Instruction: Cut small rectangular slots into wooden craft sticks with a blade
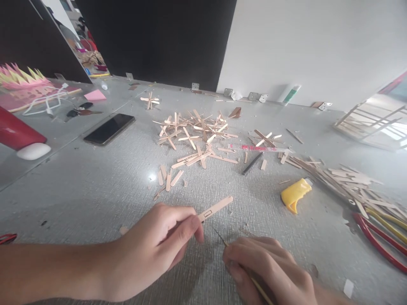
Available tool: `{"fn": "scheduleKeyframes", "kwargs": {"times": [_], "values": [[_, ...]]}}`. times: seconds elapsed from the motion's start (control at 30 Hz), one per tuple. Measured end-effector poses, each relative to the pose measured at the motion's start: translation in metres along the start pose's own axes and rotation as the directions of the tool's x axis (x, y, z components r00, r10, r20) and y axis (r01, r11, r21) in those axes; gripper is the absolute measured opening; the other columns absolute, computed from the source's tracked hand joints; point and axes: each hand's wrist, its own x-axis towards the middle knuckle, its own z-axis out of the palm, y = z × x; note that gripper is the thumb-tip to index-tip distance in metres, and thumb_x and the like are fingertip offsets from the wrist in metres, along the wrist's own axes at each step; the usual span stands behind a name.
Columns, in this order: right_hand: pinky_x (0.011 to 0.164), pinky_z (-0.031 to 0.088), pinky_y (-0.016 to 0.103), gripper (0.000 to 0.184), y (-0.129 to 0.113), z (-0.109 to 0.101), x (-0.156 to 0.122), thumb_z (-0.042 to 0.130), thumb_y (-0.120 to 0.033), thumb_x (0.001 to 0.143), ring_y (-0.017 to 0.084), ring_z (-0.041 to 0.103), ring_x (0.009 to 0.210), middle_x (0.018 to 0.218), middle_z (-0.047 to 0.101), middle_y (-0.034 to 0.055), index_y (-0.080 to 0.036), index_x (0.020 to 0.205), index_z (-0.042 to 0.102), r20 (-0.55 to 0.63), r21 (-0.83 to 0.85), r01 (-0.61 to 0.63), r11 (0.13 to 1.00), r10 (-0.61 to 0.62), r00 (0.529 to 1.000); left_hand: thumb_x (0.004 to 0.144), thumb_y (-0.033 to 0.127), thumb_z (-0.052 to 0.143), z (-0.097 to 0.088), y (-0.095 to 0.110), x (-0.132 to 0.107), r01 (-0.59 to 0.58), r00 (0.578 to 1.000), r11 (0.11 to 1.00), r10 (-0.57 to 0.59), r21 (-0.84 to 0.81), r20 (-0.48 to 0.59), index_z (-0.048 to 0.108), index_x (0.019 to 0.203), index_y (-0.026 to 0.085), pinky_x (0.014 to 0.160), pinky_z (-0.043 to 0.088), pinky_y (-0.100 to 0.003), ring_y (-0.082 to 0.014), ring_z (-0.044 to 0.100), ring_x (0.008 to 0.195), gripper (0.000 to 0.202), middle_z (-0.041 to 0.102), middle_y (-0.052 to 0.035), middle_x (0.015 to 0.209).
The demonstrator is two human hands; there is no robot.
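Note:
My left hand (159,245) pinches one end of a flat wooden craft stick (216,208) that has a small rectangular slot cut in it; the stick points up and to the right, just above the grey tabletop (95,186). Close beside it, my right hand (267,267) is closed around a thin pointed tool (219,235) whose dark tip reaches toward the stick's slotted part. The tool's handle runs back under my fingers and is mostly hidden.
A heap of crossed stick pieces (197,135) lies farther back, with loose short pieces (168,176) nearer. To the right lie a yellow glue bottle (295,195), a pile of long sticks (343,180) and red-handled pliers (378,241). A phone (110,129) lies at left.

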Motion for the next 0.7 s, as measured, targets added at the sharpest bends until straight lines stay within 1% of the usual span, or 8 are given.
{"fn": "scheduleKeyframes", "kwargs": {"times": [0.1, 0.23, 0.33, 0.4, 0.47, 0.5, 0.6, 0.7], "values": [[0.055, 0.044, 0.027, 0.024, 0.002, 0.001, -0.002, 0.047, -0.004, 0.093, 0.011, 0.048, 0.056, 0.072, 0.058, -0.0015, -0.017, 0.113, 0.052, 0.009, 0.011, 0.003, 1.000, -0.003, 1.000, 0.106, 0.058, 0.032, -0.001, 0.002, 0.003, 0.022, 1.000, 0.998, -0.023, 0.060, 0.013, 0.057, 0.092, 0.020, 0.045, 0.028, -0.020, -0.0091, 0.035, 0.048, 0.047, 0.041, 0.0095, 0.054], [0.053, 0.040, 0.027, 0.025, 0.005, 0.000, -0.004, 0.048, -0.003, 0.093, 0.010, 0.042, 0.054, 0.069, 0.050, -0.0044, -0.018, 0.112, 0.054, 0.020, 0.017, -0.049, 0.999, 0.049, 0.999, 0.107, 0.054, 0.034, -0.009, 0.003, 0.010, 0.084, 0.995, 0.966, -0.093, 0.246, 0.024, 0.058, 0.085, 0.020, 0.049, 0.032, -0.021, -0.0090, 0.042, 0.050, 0.047, 0.051, 0.0064, 0.058], [0.051, 0.038, 0.026, 0.022, 0.008, -0.004, 0.000, 0.048, -0.004, 0.096, 0.010, 0.042, 0.054, 0.071, 0.048, -0.0043, -0.020, 0.109, 0.055, -0.053, -0.015, -0.132, 0.991, 0.131, 0.990, 0.107, 0.055, 0.029, -0.017, 0.001, 0.014, 0.113, 0.990, 0.953, -0.134, 0.281, 0.054, 0.058, 0.092, 0.020, 0.050, 0.035, -0.022, -0.0097, 0.042, 0.050, 0.047, 0.055, 0.0055, 0.062], [0.053, 0.042, 0.025, 0.020, 0.014, -0.006, 0.006, 0.046, -0.006, 0.099, 0.010, 0.047, 0.058, 0.076, 0.052, -0.0024, -0.021, 0.111, 0.053, -0.116, -0.118, -0.207, 0.971, 0.193, 0.974, 0.107, 0.056, 0.026, -0.022, -0.002, 0.016, 0.139, 0.984, 0.956, -0.163, 0.260, 0.073, 0.055, 0.101, 0.022, 0.050, 0.039, -0.022, -0.0098, 0.043, 0.049, 0.046, 0.058, 0.0055, 0.067], [0.060, 0.049, 0.026, 0.024, 0.024, -0.010, 0.011, 0.043, -0.007, 0.099, 0.013, 0.056, 0.069, 0.087, 0.059, 0.0020, -0.020, 0.119, 0.050, -0.126, -0.295, -0.269, 0.917, 0.241, 0.962, 0.107, 0.056, 0.026, -0.024, -0.003, 0.017, 0.141, 0.984, 0.957, -0.165, 0.254, 0.073, 0.049, 0.106, 0.023, 0.052, 0.042, -0.023, -0.0097, 0.045, 0.050, 0.040, 0.060, 0.0053, 0.073], [0.066, 0.052, 0.029, 0.029, 0.029, -0.012, 0.013, 0.041, -0.006, 0.098, 0.015, 0.059, 0.076, 0.092, 0.062, 0.0047, -0.019, 0.124, 0.048, -0.117, -0.383, -0.285, 0.879, 0.260, 0.958, 0.107, 0.055, 0.027, -0.025, -0.004, 0.017, 0.130, 0.986, 0.955, -0.153, 0.265, 0.068, 0.047, 0.105, 0.024, 0.052, 0.042, -0.023, -0.0098, 0.045, 0.050, 0.038, 0.060, 0.0053, 0.074], [0.078, 0.056, 0.037, 0.049, 0.043, -0.023, 0.018, 0.036, 0.002, 0.089, 0.022, 0.063, 0.093, 0.104, 0.066, 0.0107, -0.015, 0.134, 0.045, -0.052, -0.547, -0.287, 0.787, 0.310, 0.949, 0.108, 0.049, 0.027, -0.024, -0.003, 0.015, 0.057, 0.994, 0.921, -0.088, 0.385, 0.065, 0.046, 0.090, 0.023, 0.053, 0.039, -0.024, -0.0107, 0.045, 0.054, 0.037, 0.057, 0.0044, 0.073], [0.076, 0.057, 0.037, 0.066, 0.050, -0.050, 0.021, 0.035, 0.008, 0.077, 0.023, 0.065, 0.094, 0.109, 0.067, 0.0125, -0.015, 0.137, 0.050, 0.010, -0.646, -0.266, 0.715, 0.357, 0.934, 0.107, 0.042, 0.035, -0.023, -0.002, 0.013, -0.039, 0.998, 0.831, 0.009, 0.556, 0.056, 0.048, 0.079, 0.021, 0.056, 0.035, -0.025, -0.0123, 0.043, 0.061, 0.037, 0.050, 0.0038, 0.071]]}}
